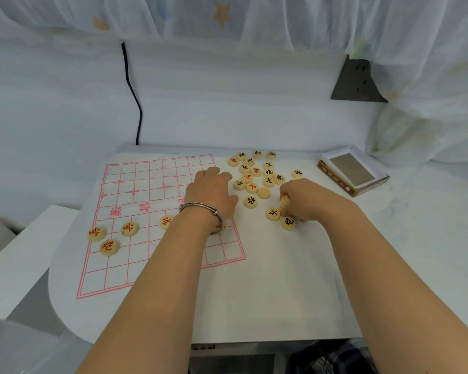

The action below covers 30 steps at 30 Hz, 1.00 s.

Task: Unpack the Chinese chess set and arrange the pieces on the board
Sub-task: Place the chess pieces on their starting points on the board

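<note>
Seemingly light, stiff pieces were clamped rim-wise, stacked, in the right hand fingers; the left hand fingers could not be read.

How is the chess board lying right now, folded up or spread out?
Spread out. The chess board lies flat with its red grid showing from near border to far border.

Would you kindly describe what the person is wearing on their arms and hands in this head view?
The left hand and right hand are both bare, with no gloves, and no sleeves show on the forearms. The left wrist carries a thin silver-coloured metal bangle with a small bead or clasp on it. No ring, watch or band shows on the right hand or wrist.
</note>
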Each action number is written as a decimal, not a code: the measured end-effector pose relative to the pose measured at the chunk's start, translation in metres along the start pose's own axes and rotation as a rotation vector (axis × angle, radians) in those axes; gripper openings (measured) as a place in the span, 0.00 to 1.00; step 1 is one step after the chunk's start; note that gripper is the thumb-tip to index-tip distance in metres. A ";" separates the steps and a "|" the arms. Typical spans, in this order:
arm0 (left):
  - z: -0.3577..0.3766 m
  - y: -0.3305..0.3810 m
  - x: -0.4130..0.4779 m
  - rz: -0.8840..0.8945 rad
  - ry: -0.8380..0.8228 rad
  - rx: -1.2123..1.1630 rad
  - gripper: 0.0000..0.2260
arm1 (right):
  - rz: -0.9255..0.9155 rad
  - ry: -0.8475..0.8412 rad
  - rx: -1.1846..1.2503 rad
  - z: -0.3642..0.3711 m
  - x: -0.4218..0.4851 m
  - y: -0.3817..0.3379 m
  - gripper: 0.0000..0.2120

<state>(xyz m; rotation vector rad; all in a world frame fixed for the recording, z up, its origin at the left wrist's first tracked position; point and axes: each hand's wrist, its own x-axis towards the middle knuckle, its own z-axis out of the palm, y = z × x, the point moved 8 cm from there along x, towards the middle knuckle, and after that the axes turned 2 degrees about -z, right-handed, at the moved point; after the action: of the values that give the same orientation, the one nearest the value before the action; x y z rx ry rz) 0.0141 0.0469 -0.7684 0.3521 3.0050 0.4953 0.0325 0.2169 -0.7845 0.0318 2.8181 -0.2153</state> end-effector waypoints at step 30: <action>-0.004 -0.016 0.009 -0.021 0.009 -0.170 0.23 | -0.156 0.082 -0.221 -0.029 0.086 -0.050 0.12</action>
<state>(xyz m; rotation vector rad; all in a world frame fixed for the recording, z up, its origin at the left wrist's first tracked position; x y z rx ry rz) 0.0010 0.0329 -0.7698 0.3058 2.9435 0.7459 -0.0608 0.1720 -0.7768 -0.2342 2.9103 0.0649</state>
